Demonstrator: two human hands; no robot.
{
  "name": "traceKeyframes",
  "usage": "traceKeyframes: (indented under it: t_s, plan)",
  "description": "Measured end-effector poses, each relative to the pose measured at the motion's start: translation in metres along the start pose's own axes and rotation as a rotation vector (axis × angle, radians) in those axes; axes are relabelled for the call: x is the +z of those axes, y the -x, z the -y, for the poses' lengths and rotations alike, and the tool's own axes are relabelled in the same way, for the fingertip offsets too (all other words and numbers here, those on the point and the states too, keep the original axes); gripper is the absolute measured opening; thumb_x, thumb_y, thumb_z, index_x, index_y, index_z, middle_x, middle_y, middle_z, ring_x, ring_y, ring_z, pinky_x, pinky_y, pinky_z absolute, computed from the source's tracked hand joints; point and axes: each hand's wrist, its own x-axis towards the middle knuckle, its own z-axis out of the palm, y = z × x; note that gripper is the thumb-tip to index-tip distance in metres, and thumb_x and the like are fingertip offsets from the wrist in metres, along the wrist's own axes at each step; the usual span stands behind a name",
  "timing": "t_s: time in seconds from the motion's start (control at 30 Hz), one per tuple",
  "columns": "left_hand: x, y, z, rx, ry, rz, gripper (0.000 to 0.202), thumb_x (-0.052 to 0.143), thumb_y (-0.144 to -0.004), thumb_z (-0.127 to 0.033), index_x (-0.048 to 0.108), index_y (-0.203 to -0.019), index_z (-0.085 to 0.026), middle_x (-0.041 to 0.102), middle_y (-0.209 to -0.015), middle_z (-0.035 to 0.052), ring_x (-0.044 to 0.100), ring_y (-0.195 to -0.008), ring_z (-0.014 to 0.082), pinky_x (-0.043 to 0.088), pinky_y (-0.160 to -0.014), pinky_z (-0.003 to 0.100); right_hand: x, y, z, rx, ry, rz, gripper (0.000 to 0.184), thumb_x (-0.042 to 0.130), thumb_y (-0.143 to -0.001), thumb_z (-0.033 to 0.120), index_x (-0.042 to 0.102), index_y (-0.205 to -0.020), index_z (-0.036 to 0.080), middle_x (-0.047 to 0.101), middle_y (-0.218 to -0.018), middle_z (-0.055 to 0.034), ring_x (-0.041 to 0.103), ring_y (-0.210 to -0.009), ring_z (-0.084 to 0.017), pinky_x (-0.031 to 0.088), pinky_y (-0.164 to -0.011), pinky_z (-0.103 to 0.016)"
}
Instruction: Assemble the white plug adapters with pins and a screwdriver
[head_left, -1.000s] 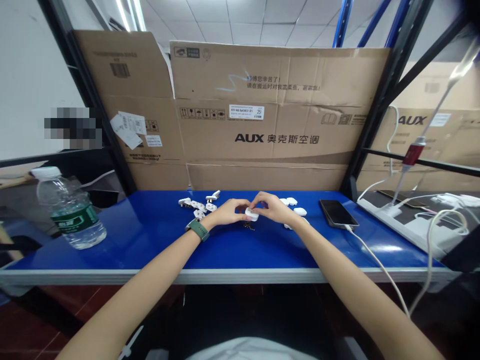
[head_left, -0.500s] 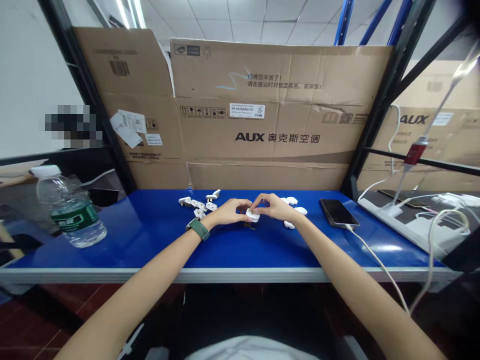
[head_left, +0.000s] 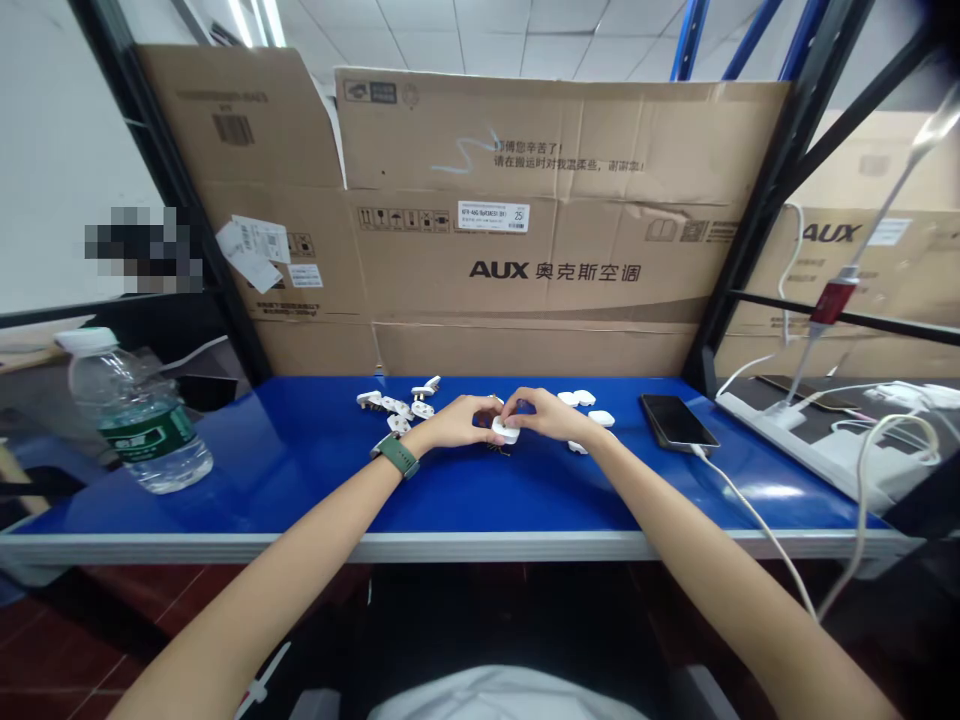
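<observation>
A small white plastic plug piece (head_left: pixel 507 433) is held just above the blue tabletop, near the middle. My left hand (head_left: pixel 461 423), with a green watch band at its wrist, pinches it from the left. The closed fingertips of my right hand (head_left: pixel 541 412) meet at its top; whether they hold a tiny part is too small to tell. Just below lie small dark metal bits (head_left: pixel 499 449). To the left is a loose group of white plug parts (head_left: pixel 397 406), some showing metal pins. Smooth white covers (head_left: pixel 600 418) lie right of my right hand, one partly hidden by it.
A water bottle (head_left: pixel 139 415) stands at the table's left end. On the right lies a phone (head_left: pixel 679 421) with a charging cable (head_left: pixel 757 520) trailing over the front edge. A tall cardboard sheet (head_left: pixel 420 270) closes off the back. More cables (head_left: pixel 904 425) lie beyond the right side.
The view has shifted very slightly. Both hands stay on the white plug piece in nearly the same place, with only small finger movement.
</observation>
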Motion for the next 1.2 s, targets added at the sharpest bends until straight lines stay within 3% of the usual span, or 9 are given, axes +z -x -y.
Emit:
traceKeyframes:
  t_s: [0.07,0.13,0.23,0.37,0.67,0.8,0.9,1.03,1.2]
  plan:
    - [0.0,0.0,-0.001,0.002,0.02,0.012,0.037,0.081,-0.077,-0.04,0.072,-0.107,-0.02,0.074,-0.103,0.0031,0.068,-0.095,0.0211,0.05,-0.089,0.033,-0.001,0.001,0.003,0.011,-0.022,0.016,0.016,0.072,-0.086,0.033,0.077,-0.092,0.019,0.076,-0.098,-0.0052,0.068,-0.097,-0.021,0.05,-0.089,-0.033]
    - [0.0,0.0,-0.001,0.0,0.029,0.012,0.035,0.08,-0.078,-0.041,0.072,-0.105,-0.02,0.073,-0.102,0.0032,0.068,-0.094,0.0208,0.05,-0.088,0.032,-0.002,0.002,0.007,0.069,-0.067,0.037,0.021,0.073,-0.085,0.037,0.077,-0.093,0.018,0.075,-0.097,-0.0053,0.067,-0.086,-0.019,0.051,-0.075,-0.029]
    - [0.0,-0.001,-0.001,-0.002,0.027,-0.002,0.034,0.079,-0.079,-0.04,0.071,-0.104,-0.019,0.073,-0.1,0.003,0.067,-0.092,0.02,0.05,-0.086,0.031,-0.003,0.005,0.011,0.218,-0.138,0.039,0.03,0.073,-0.083,0.044,0.078,-0.098,0.018,0.073,-0.096,-0.0043,0.055,-0.062,-0.011,0.039,-0.049,-0.022]
    - [0.0,-0.001,0.0,-0.003,0.02,0.0,0.034,0.08,-0.078,-0.04,0.07,-0.103,-0.019,0.072,-0.1,0.003,0.066,-0.093,0.0201,0.05,-0.086,0.031,-0.003,0.006,0.015,0.294,-0.167,0.037,0.034,0.074,-0.081,0.047,0.078,-0.098,0.017,0.07,-0.092,-0.0037,0.044,-0.054,-0.007,0.029,-0.041,-0.019]
    - [0.001,-0.001,0.0,-0.023,0.046,0.014,0.037,0.08,-0.078,-0.043,0.069,-0.102,-0.018,0.071,-0.1,0.0035,0.066,-0.094,0.0205,0.049,-0.088,0.031,-0.006,0.004,0.014,0.226,-0.138,0.059,0.04,0.072,-0.083,0.049,0.076,-0.1,0.014,0.072,-0.091,-0.0063,0.05,-0.059,-0.01,0.035,-0.047,-0.022]
    - [0.001,0.0,0.001,-0.009,0.059,0.023,0.036,0.08,-0.08,-0.042,0.069,-0.103,-0.017,0.072,-0.098,0.0035,0.067,-0.093,0.0201,0.05,-0.088,0.031,-0.002,0.002,0.01,0.097,-0.055,0.021,0.028,0.072,-0.086,0.042,0.077,-0.094,0.016,0.075,-0.096,-0.0077,0.065,-0.084,-0.02,0.05,-0.075,-0.03]
    - [0.001,-0.002,0.006,-0.01,0.069,0.008,0.04,0.079,-0.08,-0.044,0.069,-0.107,-0.017,0.072,-0.104,0.0055,0.067,-0.099,0.0217,0.05,-0.09,0.032,0.0,0.0,0.009,0.0,-0.041,0.002,0.02,0.068,-0.089,0.035,0.076,-0.096,0.018,0.076,-0.102,-0.0072,0.067,-0.099,-0.023,0.048,-0.092,-0.035]
    - [0.0,-0.004,0.017,-0.002,0.06,-0.051,0.047,0.081,-0.078,-0.042,0.068,-0.115,-0.016,0.072,-0.114,0.0082,0.067,-0.103,0.0224,0.05,-0.093,0.033,-0.003,0.001,0.011,-0.077,-0.032,-0.093,0.02,0.064,-0.091,0.028,0.071,-0.106,0.017,0.073,-0.103,-0.0065,0.067,-0.096,-0.021,0.049,-0.088,-0.034]
    - [0.0,-0.004,0.018,-0.007,0.052,-0.056,0.045,0.082,-0.078,-0.04,0.069,-0.113,-0.017,0.072,-0.108,0.0064,0.068,-0.098,0.0207,0.05,-0.089,0.031,-0.011,0.004,0.01,-0.153,0.151,-0.112,0.01,0.07,-0.086,0.02,0.075,-0.095,0.019,0.07,-0.091,-0.0038,0.064,-0.084,-0.018,0.048,-0.078,-0.029]
